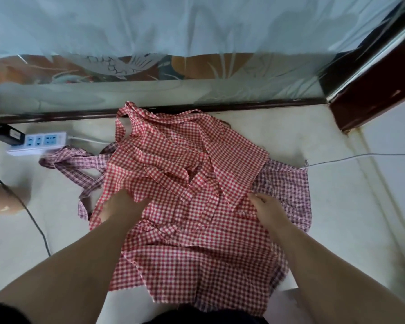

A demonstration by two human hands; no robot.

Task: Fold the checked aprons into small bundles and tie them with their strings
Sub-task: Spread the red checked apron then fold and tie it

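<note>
This looks like a room in a home, seen down at floor level. The floor (313, 136) is pale, glossy tile with grime in the seams by the wall (395, 141). Along the far side stands a frosted glass door (150, 66) etched with fish and plants, the decorative kind used in houses, set in a dark red-brown wooden frame (372, 94) with chipped paint. A white power strip (40, 140) lies on the floor with a black adapter (9, 136) plugged in, and a black cable (33, 218) and a white cable (360, 156) trail loose across the tile. A red apron (185, 160) lies spread straight on the floor over a purple apron (288, 183), household linen handled without a table.
</note>
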